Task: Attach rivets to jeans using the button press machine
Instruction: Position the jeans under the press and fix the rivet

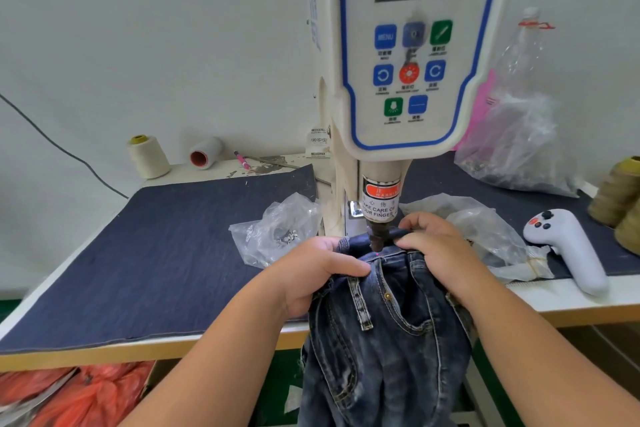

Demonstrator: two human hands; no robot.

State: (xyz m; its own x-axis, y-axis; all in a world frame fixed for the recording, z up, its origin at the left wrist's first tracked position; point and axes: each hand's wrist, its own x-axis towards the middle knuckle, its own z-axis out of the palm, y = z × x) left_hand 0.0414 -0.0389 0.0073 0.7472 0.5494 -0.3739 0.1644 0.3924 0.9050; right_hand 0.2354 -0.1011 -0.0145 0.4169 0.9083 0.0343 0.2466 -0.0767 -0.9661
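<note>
Both hands (311, 274) (434, 246) grip jeans (384, 333); plastic bag (273, 229) holds rivets (290, 237).

The single head view looks forward and steeply down from just in front of the button press machine (412, 80), close enough that its control panel fills the upper centre and its top is cut off. The table (156, 253) spreads left and right of the machine, its near edge below. Both forearms enter from the bottom, beneath the machine.
</note>
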